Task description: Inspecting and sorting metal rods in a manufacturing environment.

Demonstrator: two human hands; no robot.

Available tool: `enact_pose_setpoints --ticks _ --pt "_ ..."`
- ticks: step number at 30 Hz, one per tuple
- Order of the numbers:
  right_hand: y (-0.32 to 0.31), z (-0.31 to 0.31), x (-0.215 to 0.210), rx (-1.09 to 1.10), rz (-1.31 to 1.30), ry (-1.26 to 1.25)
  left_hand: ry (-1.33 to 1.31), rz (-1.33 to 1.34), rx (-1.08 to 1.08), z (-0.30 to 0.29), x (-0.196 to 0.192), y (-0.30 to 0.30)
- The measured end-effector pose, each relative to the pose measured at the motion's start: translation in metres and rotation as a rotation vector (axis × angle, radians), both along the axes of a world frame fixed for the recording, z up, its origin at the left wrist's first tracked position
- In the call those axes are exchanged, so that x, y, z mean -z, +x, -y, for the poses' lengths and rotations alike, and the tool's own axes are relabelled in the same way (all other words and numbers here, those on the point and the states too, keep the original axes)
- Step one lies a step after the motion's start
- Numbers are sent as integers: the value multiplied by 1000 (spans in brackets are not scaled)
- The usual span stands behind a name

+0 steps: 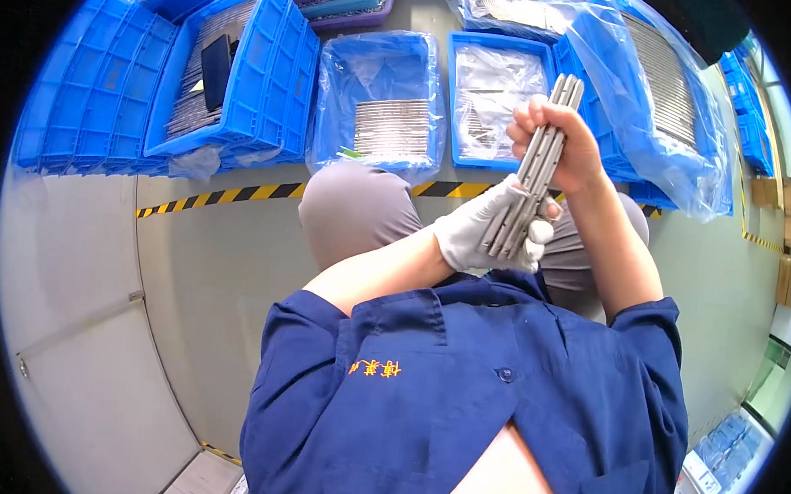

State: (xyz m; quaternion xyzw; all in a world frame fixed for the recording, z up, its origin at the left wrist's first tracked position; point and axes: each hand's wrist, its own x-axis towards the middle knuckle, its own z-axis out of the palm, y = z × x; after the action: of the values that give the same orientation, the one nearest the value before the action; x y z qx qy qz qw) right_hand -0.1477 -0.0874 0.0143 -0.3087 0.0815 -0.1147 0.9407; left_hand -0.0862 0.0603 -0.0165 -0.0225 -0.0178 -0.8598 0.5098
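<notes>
white-gloved left hand (pixel 476 227) wraps fingers round lower end of slim grey metal bars (pixel 537 169), bare right hand (pixel 577 150) curls fingers round upper part, in front of navy fabric shirt (pixel 461 362); firm, even grip likely stops slipping.

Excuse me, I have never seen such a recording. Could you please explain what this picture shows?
There is no robot here. A camera on a person's head looks down, and its wide lens bends straight edges. You see the person's dark blue shirt and two hands. The left hand, in a pale glove, grips the lower part of several grey metal bars; the bare right hand holds them near the top. In front, one plastic-lined blue crate holds a row of metal pieces. Striped yellow-black tape marks the floor.
</notes>
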Motion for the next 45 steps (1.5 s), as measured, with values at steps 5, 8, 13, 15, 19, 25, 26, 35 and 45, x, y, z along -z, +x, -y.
enact_pose_setpoints --ticks 5,8,13,15,19,25,26,35,45 --pt "29 33 -17 -141 111 -239 37 478 9 28 -42 35" --pt "23 53 -8 55 -154 -310 28 973 -23 45 -56 53" --pt "36 55 37 284 -561 -223 185 954 -58 45 -8 69" --pt "28 69 46 310 -409 -1 268 954 -94 50 -10 73" --pt "29 59 26 262 -538 77 215 1263 -265 50 -5 92" --pt "34 40 34 -183 -513 -1310 186 1251 -427 47 -21 106" --pt "32 39 38 -224 -447 -1547 175 1273 -423 46 -24 108" --pt "30 38 37 27 -576 -1447 192 1354 -507 33 -25 116" --pt "12 67 -18 420 -61 -354 229 1338 -390 33 -31 106"
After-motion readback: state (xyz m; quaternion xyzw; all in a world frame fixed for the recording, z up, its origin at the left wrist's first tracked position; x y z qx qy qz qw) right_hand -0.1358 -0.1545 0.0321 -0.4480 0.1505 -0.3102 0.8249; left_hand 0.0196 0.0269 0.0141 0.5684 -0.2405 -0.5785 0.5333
